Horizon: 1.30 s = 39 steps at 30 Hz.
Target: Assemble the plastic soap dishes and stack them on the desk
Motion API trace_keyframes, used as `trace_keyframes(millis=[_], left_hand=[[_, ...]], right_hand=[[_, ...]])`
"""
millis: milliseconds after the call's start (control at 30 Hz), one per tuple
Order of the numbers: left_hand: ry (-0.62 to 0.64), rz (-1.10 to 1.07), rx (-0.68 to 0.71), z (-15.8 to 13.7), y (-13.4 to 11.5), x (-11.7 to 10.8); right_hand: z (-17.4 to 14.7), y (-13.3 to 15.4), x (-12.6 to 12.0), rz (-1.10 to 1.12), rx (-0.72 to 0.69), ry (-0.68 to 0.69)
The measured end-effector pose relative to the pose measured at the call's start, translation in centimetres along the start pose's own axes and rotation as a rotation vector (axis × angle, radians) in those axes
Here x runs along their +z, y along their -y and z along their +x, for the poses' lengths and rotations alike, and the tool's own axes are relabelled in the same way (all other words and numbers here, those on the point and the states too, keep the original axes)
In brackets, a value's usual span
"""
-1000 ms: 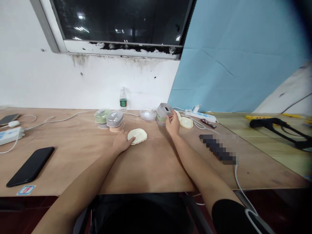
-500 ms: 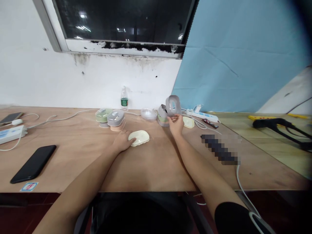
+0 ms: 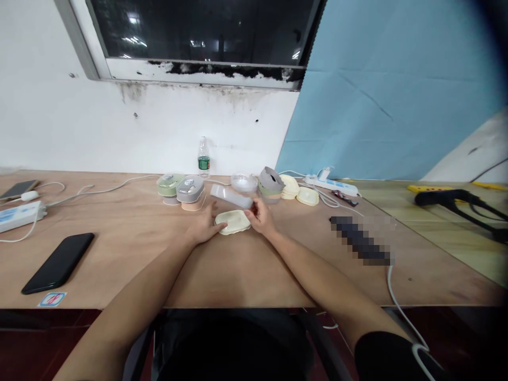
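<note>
A cream oval dish (image 3: pixel 233 221) lies on the wooden table (image 3: pixel 246 264) in front of me. My left hand (image 3: pixel 206 227) rests against its left side, fingers on the rim. My right hand (image 3: pixel 260 217) is at its right edge and holds a grey flat lid (image 3: pixel 231 196) tilted just above the dish. Behind them stands a stack of grey, green and cream pieces (image 3: pixel 270 185), with a clear round lid (image 3: pixel 243 182) to its left.
Closed green and grey boxes (image 3: pixel 180 189) sit at back left, a water bottle (image 3: pixel 203 157) by the wall. Cream dishes (image 3: pixel 298 191), a power strip (image 3: pixel 331 185) and cables lie right. A black phone (image 3: pixel 59 262) lies near the left front edge.
My right hand lifted the grey lid off the stack at the back and brought it down left, over the cream dish. My left hand stayed on the dish.
</note>
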<state>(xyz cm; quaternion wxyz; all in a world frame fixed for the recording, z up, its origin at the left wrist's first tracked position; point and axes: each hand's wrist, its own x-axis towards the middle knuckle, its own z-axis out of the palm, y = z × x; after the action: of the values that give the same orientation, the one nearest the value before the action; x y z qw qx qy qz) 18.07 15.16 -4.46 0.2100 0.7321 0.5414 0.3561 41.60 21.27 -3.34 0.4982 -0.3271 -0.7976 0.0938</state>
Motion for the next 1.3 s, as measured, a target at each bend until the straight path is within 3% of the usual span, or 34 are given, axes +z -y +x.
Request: trace_keyframes(millis=[100,233,500,633,733,1067,1167,1300], left_hand=[[-0.112,-0.072,0.015,-0.1,-0.9,-0.3],[-0.238,-0.010,0.040,-0.5,-2.4,-1.4],[-0.104,0.161,0.055,-0.8,-3.3,-2.0],[0.003,0.247,-0.041,-0.5,-2.7,-1.6],[0.067,0.334,-0.133,0.0,-2.4,-1.0],[0.050,0.427,-0.276,1.5,-1.7,-0.2],[0.032,0.400,-0.261,1.4,-1.6,-0.2],[-0.010,0.339,-0.242,1.1,-1.4,-0.1]], right_hand=[[0.0,0.8,0.0,0.017,-0.028,0.035],[0.3,0.3,-0.3,0.062,0.020,0.008],[1.3,-1.5,0.5,0.156,0.303,0.085],[1.2,-3.0,1.2,0.124,0.374,0.167],[1.2,-3.7,1.4,0.075,0.395,0.252],[1.4,-4.1,1.5,-0.047,0.362,0.352],[1.5,-4.3,1.7,-0.054,0.370,0.272],[2.7,-4.7,2.0,-0.105,0.313,0.007]])
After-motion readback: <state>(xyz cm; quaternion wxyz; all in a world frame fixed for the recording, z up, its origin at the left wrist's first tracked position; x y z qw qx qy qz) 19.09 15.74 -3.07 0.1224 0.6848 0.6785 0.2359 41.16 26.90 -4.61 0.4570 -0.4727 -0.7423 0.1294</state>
